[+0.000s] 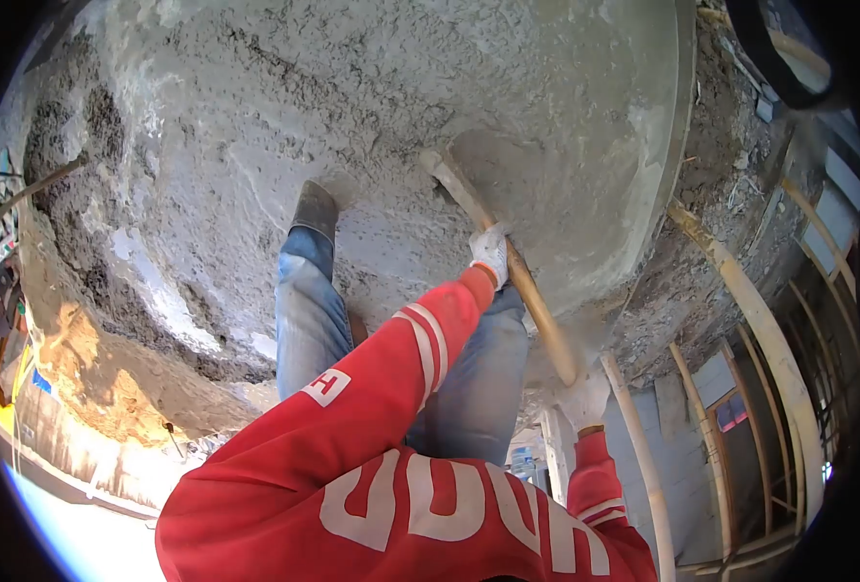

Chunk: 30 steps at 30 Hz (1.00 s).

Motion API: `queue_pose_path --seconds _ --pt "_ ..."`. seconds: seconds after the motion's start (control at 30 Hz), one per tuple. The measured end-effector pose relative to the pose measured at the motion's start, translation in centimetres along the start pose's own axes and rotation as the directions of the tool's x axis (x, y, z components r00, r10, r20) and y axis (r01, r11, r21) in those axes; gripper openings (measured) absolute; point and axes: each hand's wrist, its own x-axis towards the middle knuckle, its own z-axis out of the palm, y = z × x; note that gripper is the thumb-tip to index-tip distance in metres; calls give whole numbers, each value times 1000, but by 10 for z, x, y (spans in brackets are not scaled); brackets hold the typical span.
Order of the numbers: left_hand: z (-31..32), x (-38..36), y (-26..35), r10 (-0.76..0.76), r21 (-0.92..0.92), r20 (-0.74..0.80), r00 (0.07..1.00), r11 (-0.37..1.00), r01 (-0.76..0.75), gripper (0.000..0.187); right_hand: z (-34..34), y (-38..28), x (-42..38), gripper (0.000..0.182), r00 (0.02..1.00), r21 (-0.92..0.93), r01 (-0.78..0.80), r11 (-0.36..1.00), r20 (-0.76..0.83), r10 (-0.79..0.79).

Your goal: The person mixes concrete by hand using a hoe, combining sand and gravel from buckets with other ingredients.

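Note:
A long wooden-handled tool (533, 296) slants across the wet grey concrete (372, 87). Its lower end is coated in concrete and dips into the wet surface, where its head is hidden. My left hand (489, 248), in a white glove, is wrapped around the handle partway along. At the handle's upper end, close to my body, my gloved right hand (583, 396) is closed on it, slightly blurred. A dark rubber boot (315, 210) stands in the concrete left of the tool.
A curved edge (677, 126) bounds the concrete on the right. Beyond it lie rubble and several wooden poles (740, 281). A thin stick (37, 187) juts in at the left, and sandy earth (91, 359) lies at lower left.

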Motion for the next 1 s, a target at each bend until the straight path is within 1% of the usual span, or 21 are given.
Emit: queue_pose_path --seconds 0.03,0.07,0.13,0.2,0.23,0.27,0.33,0.37,0.47,0.5,0.53,0.57,0.6,0.67,0.73,0.77,0.87,0.9,0.93,0.97,1.0 --pt "1 7 44 81 69 -61 995 995 -76 15 -6 -35 18 33 1000 -34 21 999 1 -20" --pt "-2 24 79 82 26 -68 994 996 -81 15 -10 -71 35 34 999 -11 40 999 -20 -40" --pt "-16 56 160 268 -29 43 962 963 -267 11 -15 -138 75 36 991 -12 122 992 -52 -123" --pt "-24 36 255 376 -84 33 926 924 -372 8 -22 -198 106 32 959 -100 193 976 -192 -209" --pt "-35 44 296 332 -148 56 942 935 -321 10 -30 -234 122 29 919 -105 278 955 -258 -296" --pt "-47 36 338 356 -181 41 934 922 -343 10 -39 -270 136 29 905 -125 313 941 -262 -336" --pt "-75 11 421 534 -30 -87 841 842 -538 14 -55 -344 155 26 908 55 391 919 -185 -376" --pt "-93 1 461 597 -26 -105 795 798 -602 17 -60 -383 160 24 861 76 471 879 -257 -439" --pt "-163 -28 578 784 3 -171 596 606 -796 21 -73 -503 167 24 771 27 599 800 -291 -567" --pt "-188 -43 618 791 -30 -140 595 598 -801 20 -71 -545 170 25 727 15 645 764 -317 -608" --pt "-211 -68 649 852 61 -193 487 505 -861 20 -76 -589 168 28 702 66 688 723 -314 -639" --pt "-233 -84 675 884 77 -220 414 438 -896 21 -73 -632 171 30 642 53 741 669 -349 -683" --pt "-254 -93 694 908 99 -243 340 372 -923 22 -75 -674 169 33 632 108 765 635 -315 -708" --pt "-290 -95 715 922 265 -264 283 352 -898 24 -76 -747 157 37 570 143 820 554 -286 -770" --pt "-312 -94 708 904 273 -281 323 398 -876 21 -63 -793 160 41 530 145 848 510 -261 -807" --pt "-326 -85 701 858 347 -301 416 505 -791 20 -55 -790 154 41 531 148 847 511 -269 -803" --pt "-329 -44 645 728 482 -338 596 678 -555 18 -35 -736 138 42 675 177 731 659 -44 -736" --pt "-329 -15 615 718 493 -368 590 689 -531 21 -28 -707 135 41 699 164 706 689 -13 -715" --pt "-347 46 595 752 651 -332 570 620 -439 21 -21 -677 135 41 701 136 709 692 -26 -713" --pt "-318 20 562 745 667 -366 557 628 -401 22 -18 -649 135 41 705 109 708 698 -40 -708" --pt "-288 -13 535 626 470 -329 707 758 -452 22 -22 -623 133 41 712 120 700 704 -53 -700"
